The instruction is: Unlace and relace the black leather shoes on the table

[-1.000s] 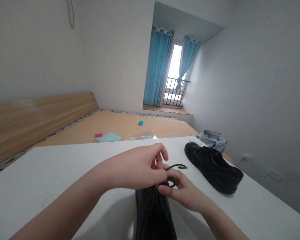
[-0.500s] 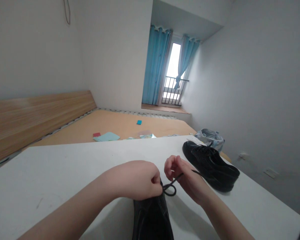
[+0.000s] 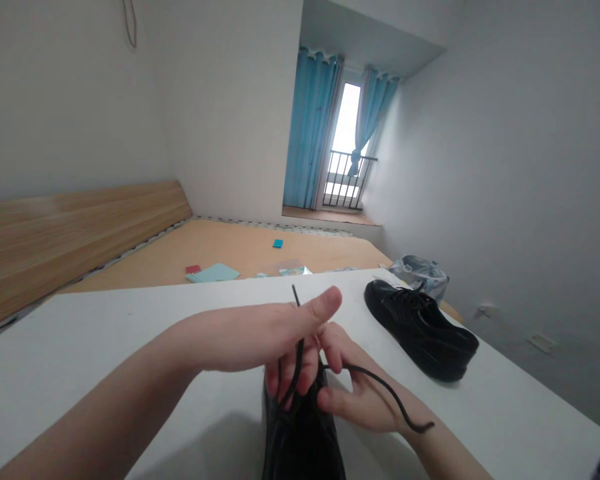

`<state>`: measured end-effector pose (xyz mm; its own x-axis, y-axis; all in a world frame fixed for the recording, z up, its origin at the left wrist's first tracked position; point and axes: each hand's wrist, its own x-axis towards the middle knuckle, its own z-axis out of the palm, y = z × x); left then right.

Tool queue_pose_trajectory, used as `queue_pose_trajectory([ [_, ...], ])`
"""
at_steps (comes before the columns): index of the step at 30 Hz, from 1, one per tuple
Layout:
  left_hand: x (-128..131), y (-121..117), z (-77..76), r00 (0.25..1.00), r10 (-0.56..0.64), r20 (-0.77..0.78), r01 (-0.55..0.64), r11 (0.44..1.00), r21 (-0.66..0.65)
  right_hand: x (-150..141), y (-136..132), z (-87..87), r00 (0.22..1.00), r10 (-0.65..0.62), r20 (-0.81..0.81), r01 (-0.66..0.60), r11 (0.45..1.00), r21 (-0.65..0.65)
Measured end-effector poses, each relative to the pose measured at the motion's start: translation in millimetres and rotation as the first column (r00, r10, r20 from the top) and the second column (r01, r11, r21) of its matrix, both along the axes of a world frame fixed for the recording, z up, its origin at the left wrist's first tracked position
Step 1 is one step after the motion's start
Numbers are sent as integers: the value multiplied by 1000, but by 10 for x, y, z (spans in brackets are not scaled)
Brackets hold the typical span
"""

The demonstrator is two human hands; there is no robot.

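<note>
A black lace-up shoe (image 3: 305, 443) stands in front of me on the white table, its opening toward me. Over its tongue is my left hand (image 3: 275, 337), thumb stretched to the right and the other fingers curled down around one end of the black shoelace (image 3: 299, 363). That end sticks up above the hand. My right hand (image 3: 353, 393) reaches in from the right, fingertips close to the left fingers, its forefinger bent against the other lace end. This end trails over the right palm and wrist. The knot area is hidden behind the fingers.
A second black shoe (image 3: 423, 327) rests at the table's right side. Behind it is a grey-white bag (image 3: 420, 273). Past the white table (image 3: 105, 347) lies a tan bed surface (image 3: 240, 243) with a light-blue sheet (image 3: 215, 273), a red piece and a small blue piece.
The small lace loop beside my left hand is no longer visible. My right hand has moved left to the shoe, and my left hand has turned with its thumb out. The lace ends now hang apart.
</note>
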<state>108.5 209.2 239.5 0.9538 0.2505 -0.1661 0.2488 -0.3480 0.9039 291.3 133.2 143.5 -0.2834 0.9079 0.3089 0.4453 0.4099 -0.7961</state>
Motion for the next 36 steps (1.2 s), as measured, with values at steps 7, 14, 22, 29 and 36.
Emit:
queue_pose_trajectory([
  [7, -39, 18, -129, 955, 162, -249, -2, 842, 540, -135, -18, 2, 984, 56, 169, -47, 997, -56],
  [14, -1, 2, -146, 953, 127, -277, 51, 829, 556, -190, -9, 23, 989, 11, 146, -7, 999, -32],
  [22, -19, -54, -247, 940, 170, -297, 85, 724, 685, -234, -4, 55, 998, -16, 68, 20, 998, -60],
  [29, -28, -100, -229, 937, 171, -306, 107, 692, 714, -177, -8, 54, 999, 44, -5, -44, 997, -62],
  [36, -61, -21, -127, 931, -87, -356, 275, 808, 522, -159, -21, 71, 985, 148, -83, -154, 986, -69],
])
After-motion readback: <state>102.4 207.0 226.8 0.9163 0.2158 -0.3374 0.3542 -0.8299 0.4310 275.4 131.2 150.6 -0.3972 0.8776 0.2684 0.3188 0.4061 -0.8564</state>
